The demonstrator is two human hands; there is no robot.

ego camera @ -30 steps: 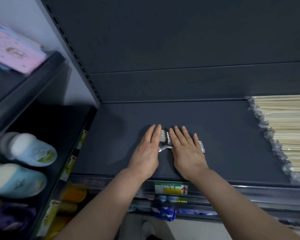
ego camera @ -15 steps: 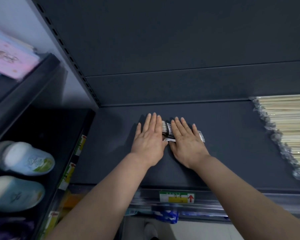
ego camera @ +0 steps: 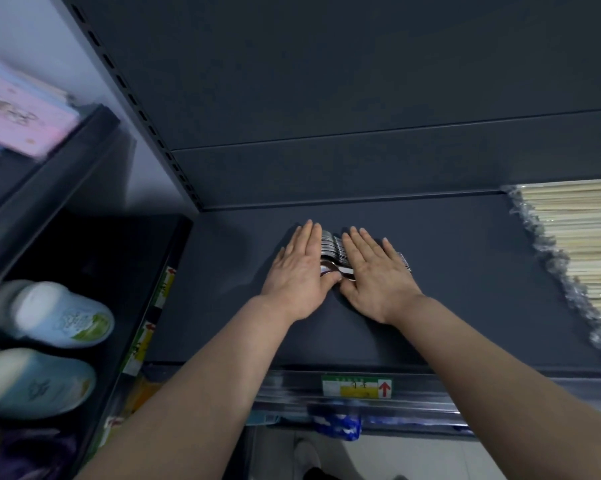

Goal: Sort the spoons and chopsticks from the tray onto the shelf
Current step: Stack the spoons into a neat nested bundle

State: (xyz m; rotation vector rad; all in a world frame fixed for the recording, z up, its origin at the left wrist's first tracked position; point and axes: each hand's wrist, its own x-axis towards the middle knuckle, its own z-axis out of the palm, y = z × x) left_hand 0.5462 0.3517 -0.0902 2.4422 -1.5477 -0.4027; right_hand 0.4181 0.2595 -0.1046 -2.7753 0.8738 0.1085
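Between the two hands, on the dark shelf (ego camera: 465,289), lies a tight row of metal spoons (ego camera: 332,245), packed side by side. The row's long axis runs from the left hand's fingers across to the right and a little nearer the person, and its far end shows again just past the little-finger edge of the right hand. One spoon lies loose on the near side of the row, its bowl by the thumbs and its handle running right, under the right hand (which way the packed ones point is too fine to tell). The left hand (ego camera: 301,271) is flat, its fingers straight and together, and its inner edge is set against the left end of the row. The right hand (ego camera: 373,275) is also flat with straight fingers, laid over the row from above. The two thumbs nearly meet at the loose spoon's bowl, and neither hand curls round anything. Well to the right of the right hand lie wrapped bundles of chopsticks (ego camera: 576,244), their length running left to right. Near the wrists, a green and yellow label (ego camera: 356,386) sits on the shelf's front edge. Far left of the left hand lie two bottles (ego camera: 60,315).
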